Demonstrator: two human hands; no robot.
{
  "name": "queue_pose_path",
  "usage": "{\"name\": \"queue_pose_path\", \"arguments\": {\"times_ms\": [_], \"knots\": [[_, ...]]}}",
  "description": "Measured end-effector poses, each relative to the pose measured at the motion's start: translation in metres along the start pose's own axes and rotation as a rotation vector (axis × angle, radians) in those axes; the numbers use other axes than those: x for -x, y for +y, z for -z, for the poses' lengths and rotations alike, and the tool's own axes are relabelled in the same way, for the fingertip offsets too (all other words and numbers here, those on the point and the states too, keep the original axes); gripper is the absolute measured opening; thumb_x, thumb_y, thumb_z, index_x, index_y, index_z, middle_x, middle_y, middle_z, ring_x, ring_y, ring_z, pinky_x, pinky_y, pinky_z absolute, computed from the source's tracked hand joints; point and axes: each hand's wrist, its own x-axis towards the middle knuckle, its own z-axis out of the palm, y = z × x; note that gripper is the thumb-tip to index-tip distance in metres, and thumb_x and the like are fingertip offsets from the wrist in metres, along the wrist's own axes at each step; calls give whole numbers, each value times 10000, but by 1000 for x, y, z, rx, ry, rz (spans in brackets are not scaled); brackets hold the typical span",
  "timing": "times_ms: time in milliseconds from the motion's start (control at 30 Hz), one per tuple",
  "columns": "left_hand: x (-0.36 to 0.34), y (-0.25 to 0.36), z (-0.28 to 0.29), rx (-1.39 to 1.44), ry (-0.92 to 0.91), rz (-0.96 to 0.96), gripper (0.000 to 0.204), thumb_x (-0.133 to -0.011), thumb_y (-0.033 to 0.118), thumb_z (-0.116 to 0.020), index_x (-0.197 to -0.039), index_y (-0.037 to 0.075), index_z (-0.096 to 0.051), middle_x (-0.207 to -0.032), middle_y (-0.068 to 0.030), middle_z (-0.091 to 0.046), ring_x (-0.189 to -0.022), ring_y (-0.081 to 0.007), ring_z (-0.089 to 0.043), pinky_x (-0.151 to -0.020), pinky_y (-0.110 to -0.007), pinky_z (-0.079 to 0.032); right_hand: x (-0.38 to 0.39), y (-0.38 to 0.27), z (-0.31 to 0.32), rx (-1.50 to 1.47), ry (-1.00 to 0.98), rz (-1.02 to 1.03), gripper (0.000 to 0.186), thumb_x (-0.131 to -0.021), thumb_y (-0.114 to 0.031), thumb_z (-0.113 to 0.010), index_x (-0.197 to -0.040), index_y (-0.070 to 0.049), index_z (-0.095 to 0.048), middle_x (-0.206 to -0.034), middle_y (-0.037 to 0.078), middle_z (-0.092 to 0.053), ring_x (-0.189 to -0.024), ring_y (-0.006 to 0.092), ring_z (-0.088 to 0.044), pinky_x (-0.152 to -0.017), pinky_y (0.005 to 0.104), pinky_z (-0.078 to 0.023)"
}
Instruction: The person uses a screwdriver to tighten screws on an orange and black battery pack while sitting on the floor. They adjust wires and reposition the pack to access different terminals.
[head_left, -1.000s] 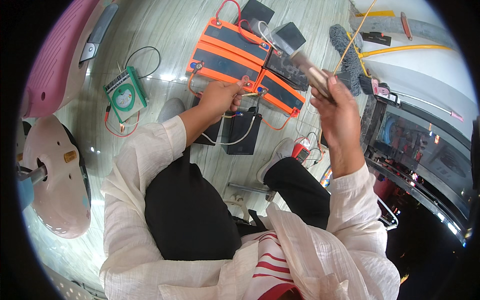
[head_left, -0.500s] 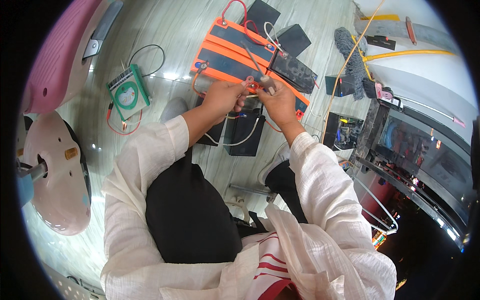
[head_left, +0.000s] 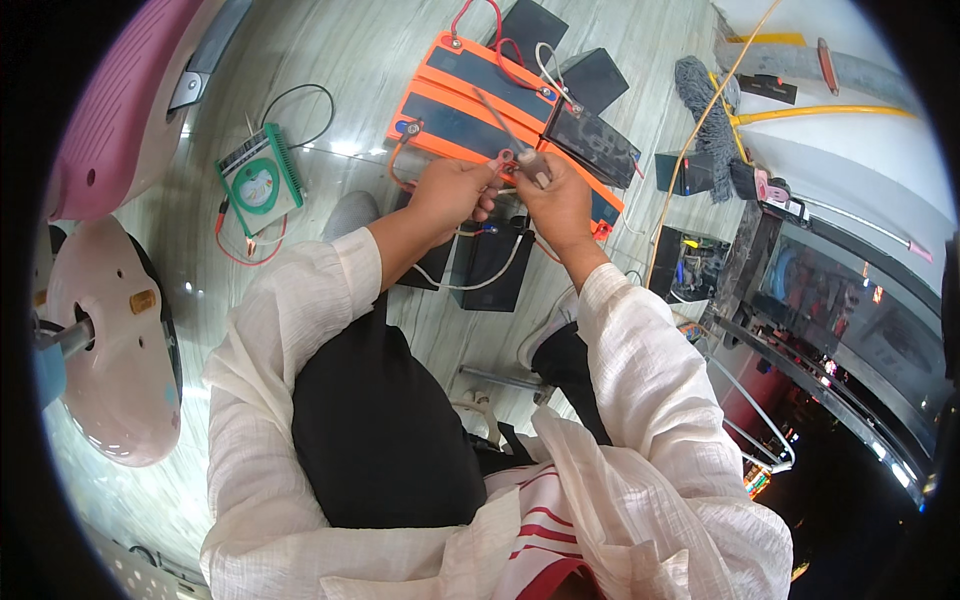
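Observation:
My left hand (head_left: 452,197) pinches a red ring terminal (head_left: 501,160) between thumb and fingers. My right hand (head_left: 558,200) is closed around a screwdriver (head_left: 533,166); its metal shaft slants up and left over the batteries. Both hands meet above the near edge of the orange-and-black batteries (head_left: 460,128), which lie side by side on the floor. A bolt shows at the left end of the nearer one, with an orange cable (head_left: 395,163) leading from it. My fingers hide what lies directly under them.
Black batteries (head_left: 590,82) stand beyond the orange ones, and another (head_left: 492,265) nearer my legs, with a white cable across it. A green-and-white meter (head_left: 260,180) with leads lies left. To the right are a grey mop (head_left: 705,120) and an opened black case (head_left: 688,262).
The whole view has shifted slightly. Both hands keep nearly the same places and grips, with the screwdriver shaft tilted a little further left.

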Motion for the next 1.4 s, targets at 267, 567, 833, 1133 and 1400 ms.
{"name": "queue_pose_path", "arguments": {"times_ms": [267, 567, 833, 1133, 1400], "knots": [[-1, -1, 2, -6, -14, -4, 351, -1003, 324, -605, -904, -5, -677, -766, -18, -590, -653, -114, -536, -584, -252, -454, -7, -18, 8, -139, -59, -26, 260, -827, -244, -752, -997, -55, -704, -906, 142, -714, -815, 295, -696, -740, 371, -528], [0, -2, 2, -20, -14, -13, 366, -1004, 344, -601, -895, 6, -687, -754, -12, -581, -659, -115, -540, -590, -252, -453, -5, -34, 7, 102, -38, 30, 249, -825, -243, -746, -977, -54, -685, -908, 162, -711, -824, 346, -692, -726, 408, -534], [0, -1, 1, -21, -21, -10, 364, -1003, 331, -604, -924, -12, -695, -759, -17, -583, -662, -117, -543, -587, -256, -461, -11, -16, -2, -139, -43, -32, 286, -844, -268, -740, -990, -31, -680, -880, 179, -711, -809, 345, -693, -719, 394, -523], [-3, -5, 3, -35, -23, -20, 358, -1001, 324, -607, -915, -14, -688, -745, -18, -584, -654, -116, -552, -572, -255, -465, -16, -19, 2, -268, -119, -123, 273, -845, -241, -746, -900, 19, -686, -812, 192, -703, -742, 298, -685, -700, 365, -511], [-1, -3, 2, -44, -21, -7, 342, -998, 322, -613, -900, 2, -685, -749, -16, -591, -653, -115, -554, -574, -253, -465, -12, -28, 12, 74, -71, 119, 200, -818, -187, -732, -960, -55, -681, -921, 149, -689, -838, 350, -663, -726, 401, -510]]}}
